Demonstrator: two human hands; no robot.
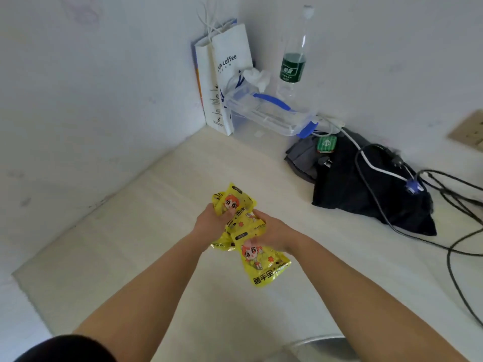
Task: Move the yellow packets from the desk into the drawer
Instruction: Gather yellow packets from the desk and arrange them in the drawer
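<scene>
A bunch of yellow packets [236, 202] with an orange-haired cartoon figure is held above the pale desk [130, 244], near its middle. My left hand [211, 223] grips the far packets from the left, thumb on top. My right hand [271, 231] closes on the near packets from the right; one packet [264, 265] hangs down toward me below it. The packets overlap, so I cannot tell how many there are. No drawer is in view.
In the back corner stand a white coffee paper bag [227, 82], a clear plastic box with blue clips [269, 113] and a green-labelled bottle [294, 56]. A dark cloth bag [366, 189] with black and white cables [457, 231] lies at right. A round grey stool [321, 346] sits below the desk edge.
</scene>
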